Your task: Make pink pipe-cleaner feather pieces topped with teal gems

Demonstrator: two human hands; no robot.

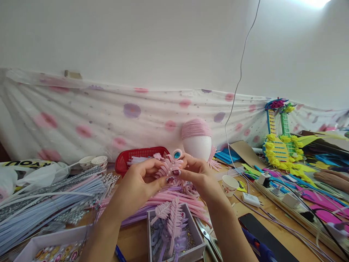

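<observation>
My left hand (144, 182) and my right hand (195, 174) meet at the middle of the view, above the table. Between them they hold a pink pipe-cleaner ornament (166, 168) with pearls along it and a round blue gem at its top. Both thumbs, with dark red nails, press on its near side. Fingers of both hands wrap behind it, partly hidden. Below the hands, a grey box (196, 248) holds pink and lilac feather-shaped pieces (174, 222) and small beads.
Pipe-cleaner bundles (68, 200) lie left. A red basket (120, 162) and a white head form (197, 145) stand behind. Scissors (207, 236), a phone (264, 236), a glue gun (256, 243), a paper cup (229, 185) and a power strip (286, 209) lie right, near another person's hand (332, 179).
</observation>
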